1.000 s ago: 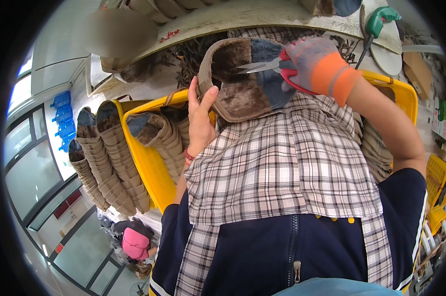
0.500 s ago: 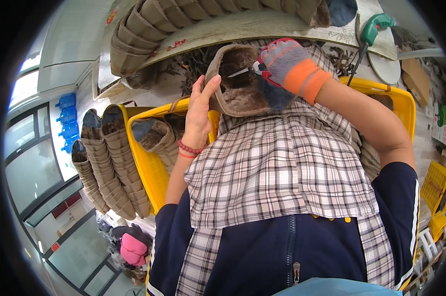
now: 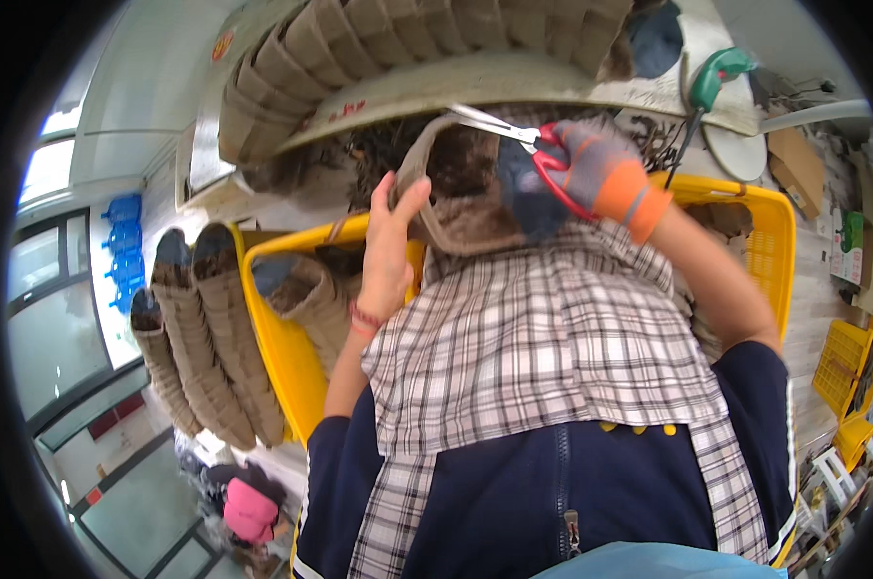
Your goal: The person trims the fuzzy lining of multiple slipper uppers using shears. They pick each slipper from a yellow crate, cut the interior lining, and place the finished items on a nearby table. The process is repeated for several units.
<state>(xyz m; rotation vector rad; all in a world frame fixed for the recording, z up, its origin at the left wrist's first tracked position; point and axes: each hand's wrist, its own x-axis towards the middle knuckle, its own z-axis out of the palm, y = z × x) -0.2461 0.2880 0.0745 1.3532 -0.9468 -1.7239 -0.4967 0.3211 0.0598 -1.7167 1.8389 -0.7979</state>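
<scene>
A tan cuff-shaped piece (image 3: 451, 236) with brown fleecy lining and a dark blue patch is held over my lap, its opening facing up. My bare left hand (image 3: 388, 236) grips its left edge, thumb and fingers at the rim. My right hand (image 3: 600, 174), in a grey and orange glove, is closed on red-handled scissors (image 3: 494, 124). Their blades point left over the far rim of the piece and look slightly parted. Whether they touch the rim, I cannot tell. Part of the scissor handles is hidden by the glove.
A long row of nested tan pieces (image 3: 427, 43) lies on the bench (image 3: 494, 82) ahead. Yellow baskets (image 3: 287, 362) with similar pieces flank me. More stacks (image 3: 200, 338) stand at left. A green-handled tool (image 3: 711, 82) with a cord sits at the bench's right end.
The scissors have come out of the piece's opening and moved up to its far rim, turning so more of the red handles shows. The left hand keeps its hold. The whole view has shifted slightly.
</scene>
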